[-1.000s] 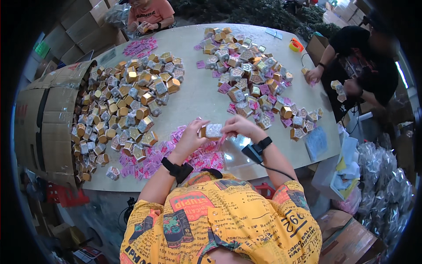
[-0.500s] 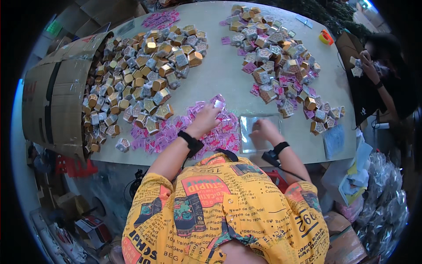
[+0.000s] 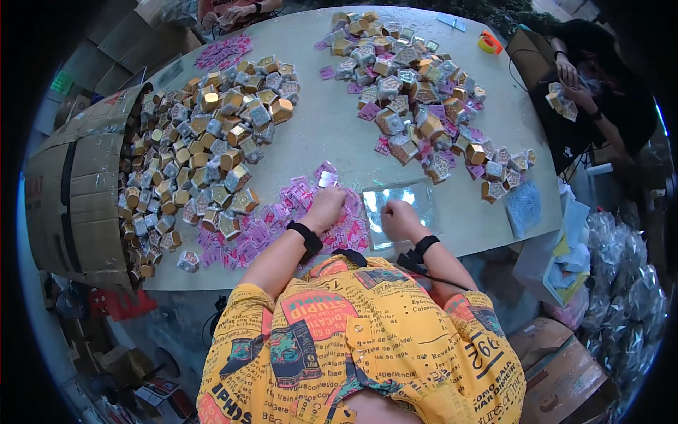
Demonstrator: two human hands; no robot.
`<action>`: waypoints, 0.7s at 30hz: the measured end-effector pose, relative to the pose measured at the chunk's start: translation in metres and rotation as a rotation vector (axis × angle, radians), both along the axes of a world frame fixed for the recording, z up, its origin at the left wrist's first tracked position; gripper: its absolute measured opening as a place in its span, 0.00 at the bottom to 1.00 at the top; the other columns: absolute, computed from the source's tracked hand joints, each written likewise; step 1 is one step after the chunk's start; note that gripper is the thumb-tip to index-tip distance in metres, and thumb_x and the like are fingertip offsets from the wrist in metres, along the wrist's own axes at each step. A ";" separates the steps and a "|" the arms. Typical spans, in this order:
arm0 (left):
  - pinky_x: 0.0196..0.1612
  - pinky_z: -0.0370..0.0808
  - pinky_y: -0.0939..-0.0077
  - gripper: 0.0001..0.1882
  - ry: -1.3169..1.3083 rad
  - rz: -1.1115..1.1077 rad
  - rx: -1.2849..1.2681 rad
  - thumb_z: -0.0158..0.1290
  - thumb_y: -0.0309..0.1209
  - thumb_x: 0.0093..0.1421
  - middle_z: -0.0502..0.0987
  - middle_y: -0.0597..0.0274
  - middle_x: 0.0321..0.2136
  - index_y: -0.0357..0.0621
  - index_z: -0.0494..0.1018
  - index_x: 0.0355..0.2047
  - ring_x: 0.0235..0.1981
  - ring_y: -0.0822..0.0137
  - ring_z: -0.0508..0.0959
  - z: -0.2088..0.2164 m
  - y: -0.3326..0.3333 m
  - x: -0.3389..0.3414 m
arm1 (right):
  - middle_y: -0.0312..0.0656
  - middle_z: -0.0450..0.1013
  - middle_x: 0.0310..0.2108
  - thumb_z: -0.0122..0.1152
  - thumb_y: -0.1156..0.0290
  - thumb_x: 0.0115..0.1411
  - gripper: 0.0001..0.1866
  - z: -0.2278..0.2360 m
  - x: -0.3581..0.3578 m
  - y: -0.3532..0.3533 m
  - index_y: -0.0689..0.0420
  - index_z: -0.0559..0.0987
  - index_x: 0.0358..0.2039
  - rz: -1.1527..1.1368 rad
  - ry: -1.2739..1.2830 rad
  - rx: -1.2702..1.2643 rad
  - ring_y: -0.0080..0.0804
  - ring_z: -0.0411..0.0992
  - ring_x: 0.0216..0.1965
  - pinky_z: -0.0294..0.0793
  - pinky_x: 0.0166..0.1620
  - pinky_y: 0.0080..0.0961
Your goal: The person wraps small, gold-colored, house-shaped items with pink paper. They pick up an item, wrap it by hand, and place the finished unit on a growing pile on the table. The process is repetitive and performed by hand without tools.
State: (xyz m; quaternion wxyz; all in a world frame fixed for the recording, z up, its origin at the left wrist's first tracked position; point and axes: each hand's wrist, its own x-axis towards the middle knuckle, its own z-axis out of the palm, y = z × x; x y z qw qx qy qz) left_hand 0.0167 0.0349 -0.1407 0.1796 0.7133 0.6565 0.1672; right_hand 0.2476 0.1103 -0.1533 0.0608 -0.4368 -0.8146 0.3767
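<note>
Head view: the left hand [image 3: 328, 210], fingers curled narrow, is over the pink cards [image 3: 247, 244], a silvery piece [image 3: 327, 179] just beyond its fingertips; whether it grips anything cannot be told. The right hand [image 3: 400, 220], fingers bunched, is over the clear plastic [image 3: 418, 195], its grip hidden; gold blocks [image 3: 205, 152] lie left of the left hand, more beyond the right

2 gold box heaps [image 3: 212, 141], 2 pink card piles [image 3: 279, 220], 1 tape roll [image 3: 489, 43]
</note>
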 end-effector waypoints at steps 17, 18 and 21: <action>0.28 0.71 0.64 0.04 -0.255 0.149 -0.216 0.55 0.25 0.44 0.75 0.54 0.21 0.39 0.74 0.23 0.24 0.57 0.76 0.011 -0.006 -0.015 | 0.34 0.73 0.20 0.62 0.76 0.50 0.06 0.045 0.001 0.026 0.64 0.79 0.29 -0.200 0.414 -0.476 0.17 0.68 0.20 0.65 0.22 0.14; 0.27 0.71 0.65 0.05 -0.337 0.189 -0.256 0.56 0.25 0.45 0.75 0.54 0.20 0.39 0.75 0.24 0.23 0.58 0.76 0.017 -0.006 -0.019 | 0.34 0.73 0.21 0.62 0.76 0.51 0.06 0.052 -0.002 0.024 0.63 0.80 0.29 -0.211 0.421 -0.491 0.17 0.68 0.20 0.65 0.22 0.14; 0.25 0.68 0.75 0.07 -0.526 0.267 -0.246 0.58 0.27 0.47 0.74 0.61 0.18 0.37 0.75 0.25 0.20 0.72 0.73 0.026 -0.008 -0.035 | 0.34 0.71 0.18 0.62 0.75 0.50 0.06 0.059 -0.013 0.018 0.64 0.80 0.29 -0.208 0.499 -0.612 0.17 0.66 0.19 0.63 0.21 0.15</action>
